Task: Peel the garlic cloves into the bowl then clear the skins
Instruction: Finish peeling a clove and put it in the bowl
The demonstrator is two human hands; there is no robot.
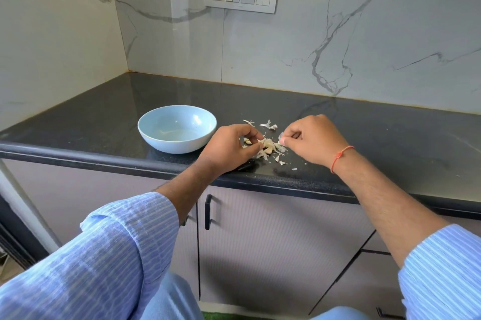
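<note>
A pale blue bowl (177,128) stands on the black counter, left of my hands, with what looks like one small piece inside. A small heap of garlic cloves and papery skins (269,147) lies between my hands. My left hand (229,149) has its fingers curled, and its fingertips pinch at the left side of the heap. My right hand (311,141), with an orange thread on the wrist, pinches a bit of skin at the heap's right side. Loose skin flakes (269,125) lie behind the heap.
The black counter (104,122) ends in a rounded front edge right under my wrists. A dark object (246,166) lies partly hidden under my left wrist. Marble walls stand behind and to the left, and cabinet doors (273,241) are below.
</note>
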